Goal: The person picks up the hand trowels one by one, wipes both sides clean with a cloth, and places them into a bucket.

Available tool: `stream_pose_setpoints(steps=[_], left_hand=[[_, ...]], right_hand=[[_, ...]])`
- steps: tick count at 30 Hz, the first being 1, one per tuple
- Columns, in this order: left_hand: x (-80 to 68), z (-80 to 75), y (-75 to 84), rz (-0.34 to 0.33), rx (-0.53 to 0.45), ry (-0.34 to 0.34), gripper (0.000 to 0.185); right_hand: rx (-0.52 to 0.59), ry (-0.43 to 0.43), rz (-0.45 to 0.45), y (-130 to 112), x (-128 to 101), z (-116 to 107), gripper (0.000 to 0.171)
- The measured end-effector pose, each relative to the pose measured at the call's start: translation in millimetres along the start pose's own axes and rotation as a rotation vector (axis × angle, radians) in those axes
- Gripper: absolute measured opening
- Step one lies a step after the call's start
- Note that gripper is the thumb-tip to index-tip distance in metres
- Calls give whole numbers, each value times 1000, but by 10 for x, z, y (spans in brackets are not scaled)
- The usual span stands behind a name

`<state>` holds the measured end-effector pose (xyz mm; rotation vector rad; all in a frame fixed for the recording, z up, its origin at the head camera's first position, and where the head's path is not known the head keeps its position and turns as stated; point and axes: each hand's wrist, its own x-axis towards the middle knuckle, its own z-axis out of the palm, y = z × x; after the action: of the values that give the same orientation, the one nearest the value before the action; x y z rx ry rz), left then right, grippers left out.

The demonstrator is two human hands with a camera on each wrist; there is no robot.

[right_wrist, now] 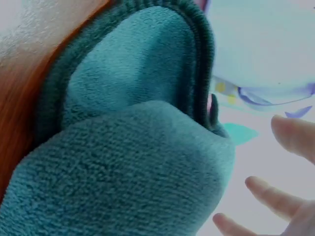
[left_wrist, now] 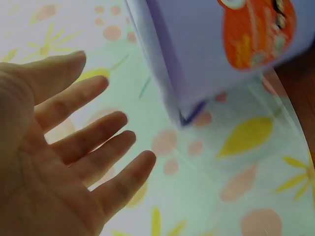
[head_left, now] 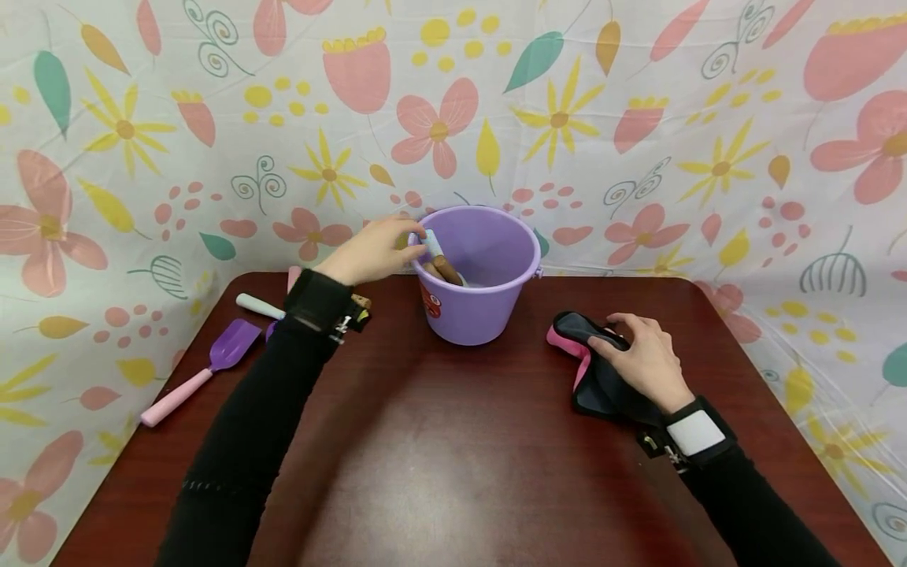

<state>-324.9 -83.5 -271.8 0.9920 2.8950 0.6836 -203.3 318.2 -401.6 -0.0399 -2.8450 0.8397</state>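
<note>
Bucket: purple plastic bucket [head_left: 476,272] stood upright on the far middle of the dark red table [head_left: 453,457], close to the flowered backdrop [head_left: 638,118]; an orange sticker showed on its side in the head and left wrist views
Bucket contents: a brown handle and a pale blue handle leaned against the inner left wall; their working ends were hidden inside
Left hand: left hand [head_left: 372,250] was raised at the bucket's left rim, fingertips at the top of the pale blue handle; the left wrist view [left_wrist: 64,142] showed the fingers straight and spread, the palm bare, gripping nothing
Right hand: right hand [head_left: 641,358] lay palm down on the cloth, fingers loosely extended over its top; the right wrist view showed three fingertips [right_wrist: 280,196] beyond the fabric, not curled round it
Cloth: black terry cloth with pink edging [head_left: 591,362] lay folded on the table to the right of the bucket, apart from it; it filled most of the right wrist view [right_wrist: 123,147]
Purple spatula: purple spatula with a pink handle [head_left: 205,370] lay flat near the table's left edge, well apart from both hands
Other utensils: a pale handled tool [head_left: 258,305] lay just behind the left forearm, partly hidden by the sleeve
Sleeves: both arms wore black sleeves, each with a wrist strap
</note>
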Motion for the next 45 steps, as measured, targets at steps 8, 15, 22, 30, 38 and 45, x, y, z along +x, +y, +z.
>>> stream_pose_setpoints(steps=[8,15,22,30,38,45], left_hand=[[-423,106,-393,-197,-9,119,27],[-478,391,-835,-429,19,48,27],[-404,706,-1210,-609,-33,14,43],[-249,920,-1383,-782,-64,21,58],[-51,1051,-1636,-916,-99,35,65],[-83,1056,-1713,-948,-138,62,45]], right_hand=[[-59,-31,13,-22,-33,26,63],[-96,-113,87,5,27,92,76],[-92,-166,115,88,84,155,81],[-104,-231,133,153,164,219,86],[-108,-267,133,169,251,259,88],[-153,-288,155,167,340,344,84]])
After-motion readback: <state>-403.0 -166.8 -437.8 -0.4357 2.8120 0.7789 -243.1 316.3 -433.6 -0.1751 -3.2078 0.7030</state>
